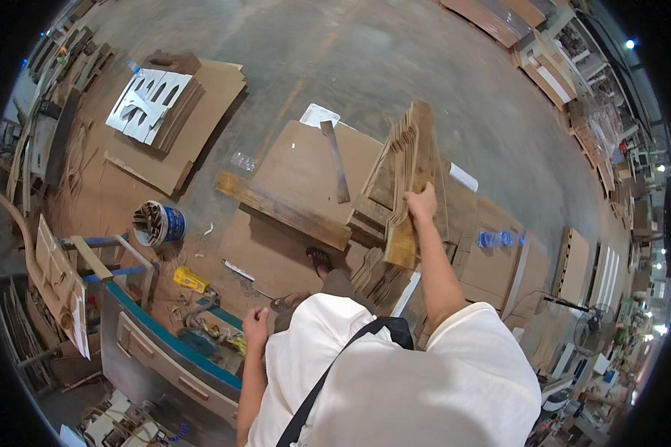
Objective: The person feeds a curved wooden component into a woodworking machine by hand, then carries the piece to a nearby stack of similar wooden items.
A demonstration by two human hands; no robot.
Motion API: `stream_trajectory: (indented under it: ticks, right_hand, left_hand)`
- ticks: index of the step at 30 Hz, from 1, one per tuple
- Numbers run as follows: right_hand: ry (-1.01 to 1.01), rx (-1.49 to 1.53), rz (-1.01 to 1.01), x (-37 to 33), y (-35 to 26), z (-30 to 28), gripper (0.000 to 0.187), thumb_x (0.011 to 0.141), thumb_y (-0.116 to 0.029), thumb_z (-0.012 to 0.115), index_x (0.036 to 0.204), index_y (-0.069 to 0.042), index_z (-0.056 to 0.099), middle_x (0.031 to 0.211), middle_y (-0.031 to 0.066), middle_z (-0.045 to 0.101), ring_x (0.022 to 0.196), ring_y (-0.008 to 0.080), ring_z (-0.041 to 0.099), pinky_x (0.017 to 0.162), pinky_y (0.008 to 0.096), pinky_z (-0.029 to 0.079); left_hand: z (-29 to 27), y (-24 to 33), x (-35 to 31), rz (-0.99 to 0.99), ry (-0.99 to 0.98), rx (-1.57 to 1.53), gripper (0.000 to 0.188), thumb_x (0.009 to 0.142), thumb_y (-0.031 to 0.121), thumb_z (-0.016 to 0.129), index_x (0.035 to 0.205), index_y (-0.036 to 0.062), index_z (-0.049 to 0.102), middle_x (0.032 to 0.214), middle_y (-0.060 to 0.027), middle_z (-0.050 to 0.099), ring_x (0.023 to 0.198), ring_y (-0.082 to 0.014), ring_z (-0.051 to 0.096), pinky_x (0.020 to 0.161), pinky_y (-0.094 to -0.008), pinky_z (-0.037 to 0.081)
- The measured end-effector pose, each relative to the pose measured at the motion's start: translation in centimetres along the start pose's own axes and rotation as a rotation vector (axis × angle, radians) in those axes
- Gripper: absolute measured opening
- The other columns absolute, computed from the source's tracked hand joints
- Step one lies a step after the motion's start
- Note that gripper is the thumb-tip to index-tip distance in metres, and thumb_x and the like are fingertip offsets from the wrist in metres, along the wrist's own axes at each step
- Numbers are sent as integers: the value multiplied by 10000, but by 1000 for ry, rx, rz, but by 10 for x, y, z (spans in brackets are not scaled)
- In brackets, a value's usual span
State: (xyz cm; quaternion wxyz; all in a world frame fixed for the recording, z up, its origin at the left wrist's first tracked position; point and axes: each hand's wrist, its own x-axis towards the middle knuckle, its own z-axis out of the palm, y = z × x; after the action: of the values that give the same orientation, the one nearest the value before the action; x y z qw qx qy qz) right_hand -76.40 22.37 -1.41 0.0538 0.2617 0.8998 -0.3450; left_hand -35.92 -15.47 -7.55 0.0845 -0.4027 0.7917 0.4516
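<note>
My right hand (423, 203) grips the edge of a curved wooden board (423, 149), which stands at the near side of a stack of similarly shaped boards (400, 160). Its thumb lies over the board's edge; the far fingers are hidden behind the wood. My left hand (256, 325) hangs beside my leg with its fingers curled in, and nothing shows in it. Left of the stack, a long wooden beam (283, 211) lies across cardboard on the floor. More curved wooden pieces (384, 272) lie below the stack, close to my feet.
A teal-edged bench (175, 328) stands at my left, by a bucket of scraps (159, 223) and a yellow tool (190, 280). White cut-out panels (147, 104) are piled at the far left. Right of the boards lie a blue-tinted bottle (499, 239) and a white roll (464, 177); a fan (593, 324) stands farther right.
</note>
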Motion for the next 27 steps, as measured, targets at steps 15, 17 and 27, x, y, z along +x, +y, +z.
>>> stream_trajectory:
  ticks: [15, 17, 27]
  right_hand:
    - [-71, -253, -10, 119, 42, -15, 639, 698, -237, 786, 1262, -59, 542, 1181, 198, 675, 1117, 387, 633, 951, 468, 504]
    - [-71, -303, 19, 125, 43, -11, 689, 687, -257, 806, 1286, -62, 529, 1162, 215, 678, 1111, 385, 638, 964, 462, 504]
    - [-272, -465, 403, 57, 124, 31, 1231, 705, -518, 853, 1594, -170, 76, 1597, 175, 250, 1417, 400, 342, 1075, 622, 387]
  left_hand:
    - [21, -147, -44, -425, 42, -209, 366, 943, 341, 670, 886, -18, 711, 793, -80, 685, 755, -155, 619, 725, -337, 503]
    - [27, -127, -24, -383, 21, -305, 326, 961, 300, 654, 920, -20, 701, 803, -66, 674, 761, -146, 614, 723, -318, 500]
    - [24, -14, -8, -269, 17, -365, 276, 958, 238, 664, 1060, -19, 669, 875, -51, 668, 802, -139, 609, 753, -293, 503]
